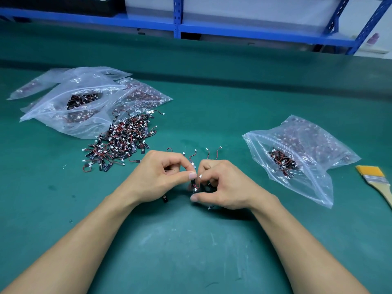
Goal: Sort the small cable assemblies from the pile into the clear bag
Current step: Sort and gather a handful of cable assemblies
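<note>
A pile of small cable assemblies (121,139), black strips with red-black wires and white plugs, lies on the green table left of centre. My left hand (163,175) and my right hand (220,183) meet at the table's middle, fingers curled. Each pinches some of a small bunch of assemblies (194,183); wire ends with white plugs stick up behind the fingers. An open clear bag (297,158) with a few assemblies inside lies to the right of my right hand. How many pieces each hand holds is hidden by the fingers.
Several clear bags (84,102), some filled with assemblies, lie at the back left behind the pile. A yellow-bristled brush (375,179) rests at the right edge. A blue metal shelf (176,24) stands behind the table.
</note>
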A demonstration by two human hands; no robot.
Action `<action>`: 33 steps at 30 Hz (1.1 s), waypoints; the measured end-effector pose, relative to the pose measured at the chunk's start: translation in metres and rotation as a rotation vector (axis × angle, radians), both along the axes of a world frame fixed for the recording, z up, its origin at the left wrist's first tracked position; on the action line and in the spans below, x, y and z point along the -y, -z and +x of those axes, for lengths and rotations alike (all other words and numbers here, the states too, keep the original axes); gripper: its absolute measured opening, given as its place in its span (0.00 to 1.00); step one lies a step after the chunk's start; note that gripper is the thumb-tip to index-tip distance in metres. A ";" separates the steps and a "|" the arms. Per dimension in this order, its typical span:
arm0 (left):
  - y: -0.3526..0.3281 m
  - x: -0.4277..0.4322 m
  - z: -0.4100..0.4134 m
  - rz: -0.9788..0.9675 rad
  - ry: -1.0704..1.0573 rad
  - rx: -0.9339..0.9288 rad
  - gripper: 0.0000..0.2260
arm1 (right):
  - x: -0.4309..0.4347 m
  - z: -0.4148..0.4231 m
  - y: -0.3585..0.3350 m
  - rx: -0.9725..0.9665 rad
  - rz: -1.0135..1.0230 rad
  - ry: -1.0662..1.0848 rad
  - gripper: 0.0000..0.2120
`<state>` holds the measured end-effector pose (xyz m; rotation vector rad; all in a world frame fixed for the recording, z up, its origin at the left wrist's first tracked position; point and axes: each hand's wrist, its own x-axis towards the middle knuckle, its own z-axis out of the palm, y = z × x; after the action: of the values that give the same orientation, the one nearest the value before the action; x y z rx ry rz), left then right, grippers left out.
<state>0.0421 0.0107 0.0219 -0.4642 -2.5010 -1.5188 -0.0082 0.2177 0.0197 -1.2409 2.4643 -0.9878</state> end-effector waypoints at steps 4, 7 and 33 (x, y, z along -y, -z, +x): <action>0.000 0.000 -0.001 0.052 -0.031 0.007 0.06 | -0.003 -0.005 0.002 0.057 -0.090 0.029 0.04; 0.000 0.000 -0.001 0.076 -0.069 -0.014 0.07 | -0.008 -0.010 0.004 0.077 -0.199 0.124 0.03; -0.001 0.016 -0.002 -0.477 -0.035 -0.014 0.08 | -0.007 -0.004 -0.002 -0.033 -0.117 0.103 0.16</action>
<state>0.0396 -0.0049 0.0226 -0.4879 -2.8366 -0.8900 -0.0127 0.2244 0.0213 -1.1838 2.5505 -1.1625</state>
